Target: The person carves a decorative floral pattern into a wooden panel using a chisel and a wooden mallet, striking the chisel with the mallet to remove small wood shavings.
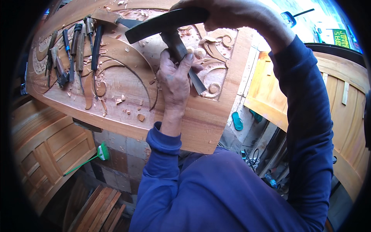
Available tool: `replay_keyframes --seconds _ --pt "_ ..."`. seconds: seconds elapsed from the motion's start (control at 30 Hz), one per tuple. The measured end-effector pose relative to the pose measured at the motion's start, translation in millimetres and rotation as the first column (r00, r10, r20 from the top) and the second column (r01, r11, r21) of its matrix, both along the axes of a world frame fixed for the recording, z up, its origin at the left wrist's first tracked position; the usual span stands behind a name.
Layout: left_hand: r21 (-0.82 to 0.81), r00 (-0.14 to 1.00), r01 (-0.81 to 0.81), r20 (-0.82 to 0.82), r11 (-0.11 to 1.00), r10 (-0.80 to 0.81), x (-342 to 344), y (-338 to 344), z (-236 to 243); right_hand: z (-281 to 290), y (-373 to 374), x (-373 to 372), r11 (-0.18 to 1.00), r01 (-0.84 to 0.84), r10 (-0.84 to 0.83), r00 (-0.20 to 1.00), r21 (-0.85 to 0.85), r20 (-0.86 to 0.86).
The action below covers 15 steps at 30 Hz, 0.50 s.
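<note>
Wrapped in the fingers of my left hand (pixel 174 79) is a gouge with a worn dark handle (pixel 174 43). Its metal blade (pixel 198 83) slants down to the right, over the carved wooden panel (pixel 127 87). My right hand (pixel 232 13) is raised at the far side, closed on one end of a long, dark, bat-shaped mallet (pixel 166 24). The mallet crosses above the top of the gouge handle; whether they touch I cannot tell. Under the blade, scrolls and leaves (pixel 216 58) stand out in relief.
Several chisels and gouges (pixel 80 50) lie on the panel's left, among wood shavings. A wooden tool (pixel 101 16) lies behind them. Panelled doors (pixel 58 150) lean at the left, more (pixel 328 89) at the right. Below are a green broom (pixel 102 151), stacked boards (pixel 96 208) and a green sandal (pixel 237 121).
</note>
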<state>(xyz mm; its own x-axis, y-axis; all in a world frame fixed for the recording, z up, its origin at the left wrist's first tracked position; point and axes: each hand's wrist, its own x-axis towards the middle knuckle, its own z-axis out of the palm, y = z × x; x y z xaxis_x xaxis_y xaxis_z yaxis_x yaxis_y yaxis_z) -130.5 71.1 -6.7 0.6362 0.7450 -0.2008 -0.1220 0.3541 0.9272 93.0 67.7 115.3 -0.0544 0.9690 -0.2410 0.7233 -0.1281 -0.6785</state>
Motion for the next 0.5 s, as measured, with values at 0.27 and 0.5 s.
replay_keyframes --seconds 0.27,0.5 --pt "-0.195 0.995 0.065 0.084 0.979 -0.050 -17.2 3.1 15.9 -10.9 -18.7 -0.1 0.999 0.023 -0.022 1.000 0.037 -0.016" --pt "-0.134 0.979 0.155 -0.110 0.979 -0.170 -104.8 -10.6 49.6 -58.5 -85.8 3.7 0.812 0.501 -0.431 0.861 0.299 -0.272"
